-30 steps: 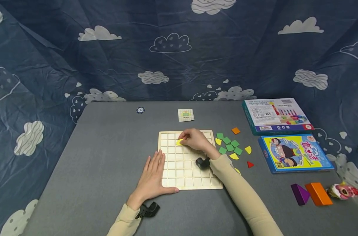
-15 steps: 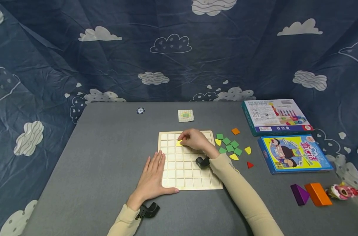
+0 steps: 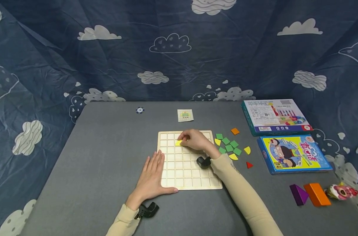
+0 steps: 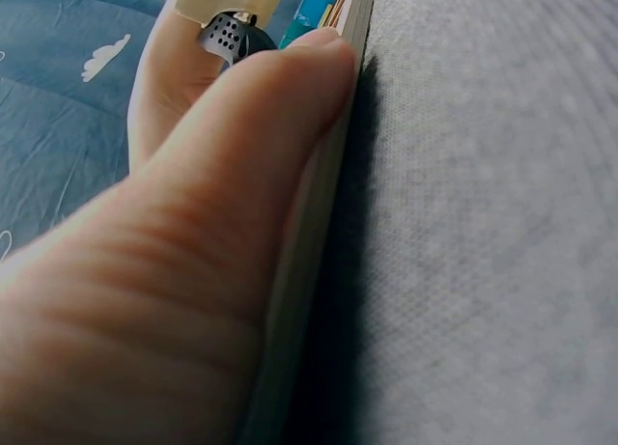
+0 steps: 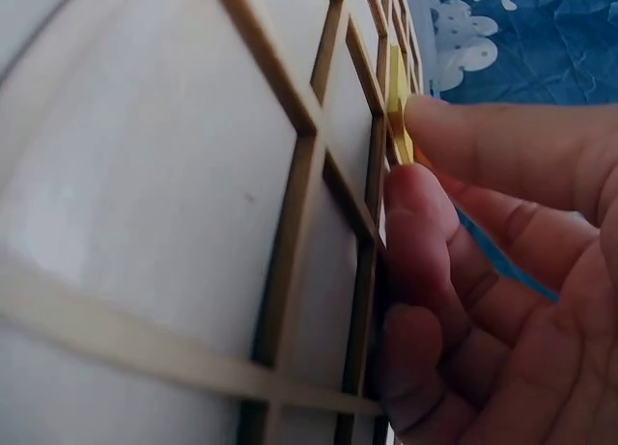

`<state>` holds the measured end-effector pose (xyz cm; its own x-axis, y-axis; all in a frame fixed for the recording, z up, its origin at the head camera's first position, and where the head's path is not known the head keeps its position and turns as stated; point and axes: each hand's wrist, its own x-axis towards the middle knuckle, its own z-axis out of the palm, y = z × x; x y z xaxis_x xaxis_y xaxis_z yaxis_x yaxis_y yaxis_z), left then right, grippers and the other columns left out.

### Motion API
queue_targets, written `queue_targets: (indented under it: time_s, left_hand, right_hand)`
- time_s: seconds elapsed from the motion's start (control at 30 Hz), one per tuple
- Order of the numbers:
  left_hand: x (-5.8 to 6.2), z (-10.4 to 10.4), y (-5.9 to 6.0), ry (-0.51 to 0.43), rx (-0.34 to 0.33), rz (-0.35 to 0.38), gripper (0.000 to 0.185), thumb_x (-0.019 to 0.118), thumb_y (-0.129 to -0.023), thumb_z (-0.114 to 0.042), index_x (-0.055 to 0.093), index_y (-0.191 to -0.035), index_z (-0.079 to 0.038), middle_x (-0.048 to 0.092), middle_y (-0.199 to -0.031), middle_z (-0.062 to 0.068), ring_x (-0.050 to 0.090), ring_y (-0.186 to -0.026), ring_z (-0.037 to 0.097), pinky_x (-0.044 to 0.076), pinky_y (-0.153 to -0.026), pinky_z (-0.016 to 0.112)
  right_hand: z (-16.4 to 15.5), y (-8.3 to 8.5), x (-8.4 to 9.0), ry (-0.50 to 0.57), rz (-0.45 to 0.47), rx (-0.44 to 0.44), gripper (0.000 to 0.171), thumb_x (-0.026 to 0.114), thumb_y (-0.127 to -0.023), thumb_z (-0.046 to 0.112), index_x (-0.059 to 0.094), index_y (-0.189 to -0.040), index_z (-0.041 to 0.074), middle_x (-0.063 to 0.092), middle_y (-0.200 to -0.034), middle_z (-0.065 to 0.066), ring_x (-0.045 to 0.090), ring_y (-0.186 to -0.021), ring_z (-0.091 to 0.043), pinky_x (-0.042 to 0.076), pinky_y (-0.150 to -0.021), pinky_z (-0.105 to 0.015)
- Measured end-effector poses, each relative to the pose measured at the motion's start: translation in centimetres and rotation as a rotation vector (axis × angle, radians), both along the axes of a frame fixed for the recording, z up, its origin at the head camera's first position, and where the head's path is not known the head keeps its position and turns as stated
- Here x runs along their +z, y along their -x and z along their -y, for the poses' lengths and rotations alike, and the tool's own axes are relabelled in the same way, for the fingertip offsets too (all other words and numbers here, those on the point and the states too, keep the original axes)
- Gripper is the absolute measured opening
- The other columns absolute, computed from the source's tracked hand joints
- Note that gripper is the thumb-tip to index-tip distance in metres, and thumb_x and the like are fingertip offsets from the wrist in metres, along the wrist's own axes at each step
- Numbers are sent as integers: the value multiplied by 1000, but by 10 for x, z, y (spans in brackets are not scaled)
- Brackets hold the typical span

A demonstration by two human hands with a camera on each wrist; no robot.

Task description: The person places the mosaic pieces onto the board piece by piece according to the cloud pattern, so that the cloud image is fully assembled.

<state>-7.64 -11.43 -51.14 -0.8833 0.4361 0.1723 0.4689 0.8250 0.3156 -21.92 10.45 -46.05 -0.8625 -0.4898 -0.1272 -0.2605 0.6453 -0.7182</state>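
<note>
Pinching a yellow piece into the far part of the grid board, right hand curled, left hand flat with straight fingers on the board's near left edge, green pieces to the right.

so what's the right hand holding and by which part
The right hand pinches a yellow tile by its right edge, over the wooden grid board. The left hand holds nothing.

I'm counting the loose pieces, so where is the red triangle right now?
In the head view the red triangle lies on the grey table right of the grid board, just below the yellow and green pieces and left of the blue box.
</note>
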Motion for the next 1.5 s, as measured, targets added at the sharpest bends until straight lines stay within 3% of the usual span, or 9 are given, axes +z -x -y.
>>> queue_targets:
  time_s: [0.3, 0.57, 0.93, 1.07, 1.3, 1.5]
  left_hand:
    - [0, 0, -1, -12, -12, -11, 129, 53, -65, -85, 16, -149, 6, 10, -155, 21, 5, -143, 32, 4, -113, 47]
    - [0, 0, 0, -14, -9, -10, 129, 54, -64, -85, 17, -148, 6, 11, -155, 21, 5, -143, 31, 4, -113, 46]
    - [1, 1, 1, -23, -10, -16, 129, 55, -64, -84, 17, -148, 6, 11, -155, 21, 6, -142, 33, 5, -113, 48]
    - [3, 1, 1, -13, -8, -7, 129, 54, -65, -85, 16, -149, 6, 11, -155, 21, 5, -143, 32, 4, -113, 47]
    - [3, 1, 0, -13, -5, 12, 129, 53, -65, -85, 14, -149, 5, 9, -156, 20, 4, -143, 31, 3, -113, 46]
    - [2, 0, 0, -8, -3, 18, 129, 52, -65, -86, 14, -149, 4, 8, -156, 19, 4, -143, 31, 3, -113, 46]
  right_hand:
    - [-21, -8, 1, 111, -35, 28, 15, 67, -89, 12, 70, -102, 7, 61, -78, 1, 52, -65, -16, 43, -60, -30]
    - [-65, -16, 9, 183, -113, -83, 20, 63, -93, 17, 70, -106, 3, 65, -88, -5, 58, -70, -24, 47, -59, -34]
    - [-129, -13, 10, 61, -301, -379, 24, 63, -93, 26, 70, -101, 5, 66, -85, -8, 56, -68, -22, 45, -56, -33]
    - [-146, -13, 9, 16, -327, -474, 30, 64, -92, 30, 69, -101, 1, 65, -84, -12, 57, -70, -24, 43, -56, -32]
    - [-162, -15, 11, -127, -215, -616, 39, 63, -91, 37, 68, -105, 0, 62, -85, -13, 50, -68, -25, 37, -57, -33]
    - [-166, -16, 8, -211, -185, -652, 37, 65, -89, 33, 68, -103, -1, 62, -84, -14, 52, -64, -24, 37, -51, -32]
